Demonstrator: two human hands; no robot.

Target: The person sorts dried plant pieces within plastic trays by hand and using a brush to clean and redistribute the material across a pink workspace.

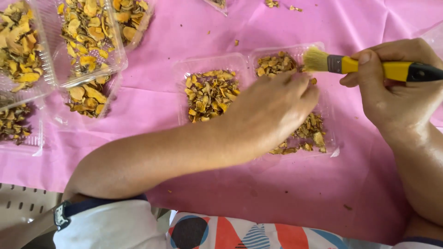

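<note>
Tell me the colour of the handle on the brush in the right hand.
Yellow with a black end, on the brush held by the right hand; head view.

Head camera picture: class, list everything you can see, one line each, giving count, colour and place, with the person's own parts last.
Yellow-handled paintbrush with pale bristles: one, upper right, bristles over the tray.
Clear plastic two-compartment tray: one, centre, holding chips.
Dried yellow-brown chips: many, in both compartments.
Clear plastic tubs of similar chips: several, stacked upper left.
Loose chips: few, top edge.
Pink cloth: one, covering the table.
Patterned fabric: bottom edge, red, blue, white.
Left hand: in the right compartment, on chips.
Right hand: gripping the paintbrush.
</note>
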